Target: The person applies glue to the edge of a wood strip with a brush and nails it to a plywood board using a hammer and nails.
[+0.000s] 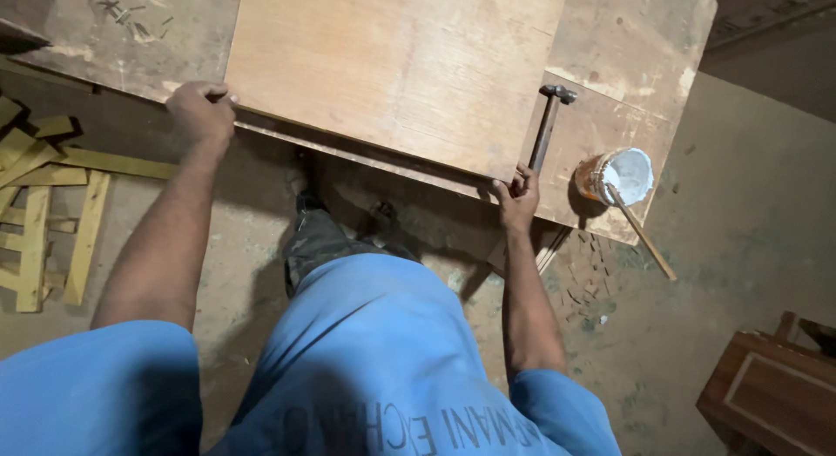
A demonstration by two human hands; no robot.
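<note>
Both hands clamped on the board's (396, 68) near edge, left hand (202, 110) at one corner, right hand (517, 195) at the other, hammer (547, 129) just beside the right.

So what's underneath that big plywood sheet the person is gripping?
The plywood sheet lies on a worn, stained workbench, whose top shows past its edges. A hammer rests beside it. Left hand and right hand grip its near corners. Whatever lies beneath its middle is covered.

Both hands (202, 110) (517, 195) on plywood board (401, 68)
</note>
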